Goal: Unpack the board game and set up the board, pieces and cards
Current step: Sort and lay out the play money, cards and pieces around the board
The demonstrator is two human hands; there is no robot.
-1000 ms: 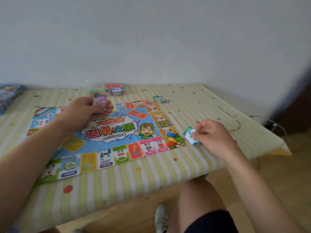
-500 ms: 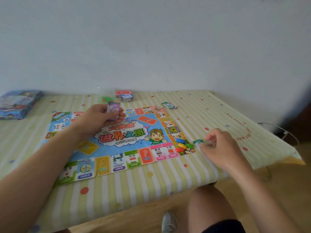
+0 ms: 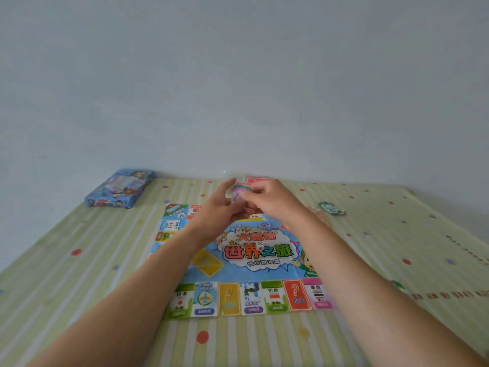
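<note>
The colourful game board [image 3: 248, 258] lies flat on the striped tablecloth [image 3: 100, 287]. Both hands meet above its far edge. My left hand [image 3: 219, 207] holds a small stack of paper bills [image 3: 236, 193], purple with green on top. My right hand [image 3: 270, 200] pinches the same stack from the right side. A red card pile [image 3: 255, 179] peeks out behind the hands. Another green bill bundle [image 3: 332, 208] lies on the cloth to the right of the board. The playing pieces are hidden behind my right forearm.
The blue game box [image 3: 120, 188] rests at the far left of the table by the wall. A small green item [image 3: 397, 284] lies right of my right forearm. The table's right edge runs along the frame's right side.
My right hand left the green bundle near the board's right corner and moved up and left to meet the left hand at the bill stack. The camera tilted up.
</note>
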